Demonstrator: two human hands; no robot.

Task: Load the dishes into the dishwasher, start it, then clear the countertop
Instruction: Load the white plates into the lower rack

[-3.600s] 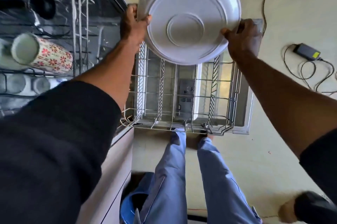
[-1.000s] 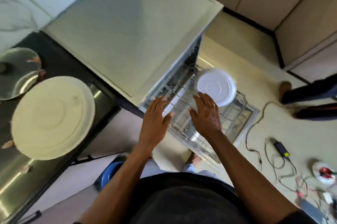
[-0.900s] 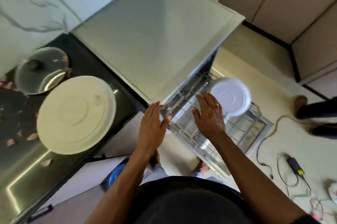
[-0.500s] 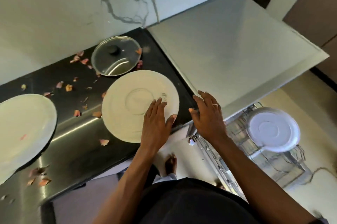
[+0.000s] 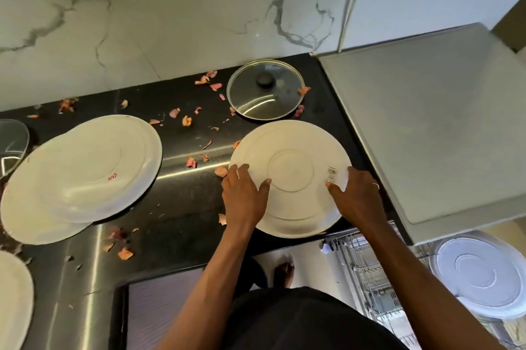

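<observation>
Fingers on both rims of one upturned plate [image 5: 290, 150]

Left hand [image 5: 244, 199] lay with fingers straight and slightly spread on the plate's left rim, thumb on its base; right hand [image 5: 355, 201] had fingers curled over the right rim, thumb pressed on top. The plate sat on the black countertop [image 5: 182, 207], close to its front edge. Left of it, past a bare strip, were two overlapping plates [image 5: 85, 167] and a fourth plate [image 5: 11, 307], cut off by the frame. Behind it sat one glass lid [image 5: 266, 93], with a second lid [image 5: 11, 139] far left. Pink scraps [image 5: 191, 162] lay scattered around. Right of it was the grey dishwasher top [image 5: 427, 127]; below that, a fifth plate [image 5: 484, 273] stood in the rack [image 5: 367, 273].
</observation>
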